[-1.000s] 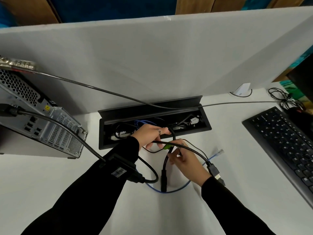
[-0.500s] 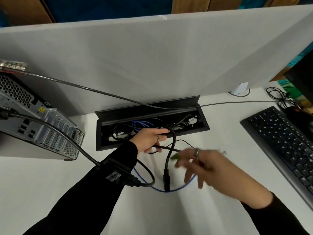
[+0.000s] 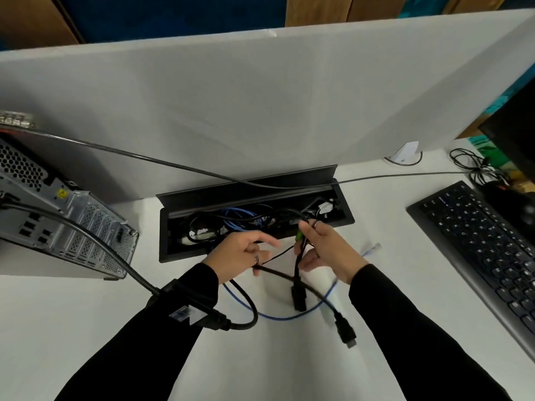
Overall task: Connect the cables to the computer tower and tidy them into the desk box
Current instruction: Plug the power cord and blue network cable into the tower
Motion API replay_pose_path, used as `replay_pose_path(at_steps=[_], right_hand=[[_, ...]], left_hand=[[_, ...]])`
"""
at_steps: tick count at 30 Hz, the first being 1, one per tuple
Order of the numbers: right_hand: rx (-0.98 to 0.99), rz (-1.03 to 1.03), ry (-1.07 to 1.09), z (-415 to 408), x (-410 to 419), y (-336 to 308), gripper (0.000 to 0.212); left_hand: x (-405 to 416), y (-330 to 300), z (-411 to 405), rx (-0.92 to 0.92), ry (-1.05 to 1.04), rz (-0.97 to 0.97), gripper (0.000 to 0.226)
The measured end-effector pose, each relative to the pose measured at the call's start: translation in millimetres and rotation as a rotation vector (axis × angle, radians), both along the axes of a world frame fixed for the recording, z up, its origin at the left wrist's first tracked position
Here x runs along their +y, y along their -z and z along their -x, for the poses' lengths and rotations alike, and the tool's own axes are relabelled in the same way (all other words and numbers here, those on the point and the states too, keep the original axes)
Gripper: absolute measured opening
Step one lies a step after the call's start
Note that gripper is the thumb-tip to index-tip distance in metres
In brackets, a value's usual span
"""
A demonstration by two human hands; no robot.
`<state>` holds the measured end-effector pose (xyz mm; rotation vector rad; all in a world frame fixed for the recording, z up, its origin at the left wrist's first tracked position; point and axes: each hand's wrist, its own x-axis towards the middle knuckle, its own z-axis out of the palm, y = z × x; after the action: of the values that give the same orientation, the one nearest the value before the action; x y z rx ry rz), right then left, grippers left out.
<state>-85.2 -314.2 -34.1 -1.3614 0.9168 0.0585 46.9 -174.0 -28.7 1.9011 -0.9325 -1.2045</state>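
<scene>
The black desk box (image 3: 165, 235) lies open in the white desk, its lid (image 3: 249, 188) tilted back and black and blue cables tangled inside. The computer tower (image 3: 60, 224) lies at the left, rear ports facing me, with a thick black power cable (image 3: 95, 241) plugged in. My left hand (image 3: 240, 256) holds a black cable (image 3: 278, 274) just in front of the box. My right hand (image 3: 325, 248) grips a black cable with a green tag (image 3: 299, 235), whose plug (image 3: 298, 298) hangs down to the desk. A blue network cable (image 3: 289, 316) loops under both hands.
A loose black plug (image 3: 346, 332) lies on the desk near my right sleeve. A black keyboard (image 3: 477, 256) and a monitor edge (image 3: 515, 131) stand at the right. The grey partition (image 3: 260, 105) closes the back, with a thin grey cable (image 3: 173, 164) running across it.
My right hand swung out to the right, then came back and took hold of the green-tagged cable near the box. My left hand drew slightly toward me with its cable.
</scene>
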Motion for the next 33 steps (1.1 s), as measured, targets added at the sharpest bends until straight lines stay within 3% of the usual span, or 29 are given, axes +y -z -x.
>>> replay_pose_path(at_steps=[6, 11, 14, 19, 24, 28, 33], right_hand=[[-0.036, -0.089, 0.242, -14.3, -16.0, 4.0, 0.026], [-0.160, -0.498, 0.503, -28.8, -17.5, -0.7, 0.027], [-0.246, -0.736, 0.620, -32.6, -16.4, -7.4, 0.028], [-0.320, -0.998, 0.752, -28.9, -15.1, -14.7, 0.026], [-0.318, -1.113, 0.828, -19.2, -8.1, -12.0, 0.030], [-0.292, -1.121, 0.857, -15.1, -4.7, -7.3, 0.027], [-0.303, -1.188, 0.861, -14.0, -2.9, -2.4, 0.022]], left_hand=[[25.4, 20.4, 6.3, -0.212, 0.121, -0.026, 0.009], [28.9, 24.6, 7.8, -0.245, 0.020, 0.052, 0.011], [27.6, 23.1, 10.9, -0.266, -0.004, 0.091, 0.023], [25.4, 5.6, 16.4, -0.252, -0.041, 0.204, 0.032], [20.5, -13.4, 30.2, -0.306, -0.132, 0.479, 0.050], [11.4, -25.8, 33.9, -0.399, -0.205, 0.644, 0.039], [7.2, -30.7, 34.4, -0.440, -0.196, 0.681, 0.029]])
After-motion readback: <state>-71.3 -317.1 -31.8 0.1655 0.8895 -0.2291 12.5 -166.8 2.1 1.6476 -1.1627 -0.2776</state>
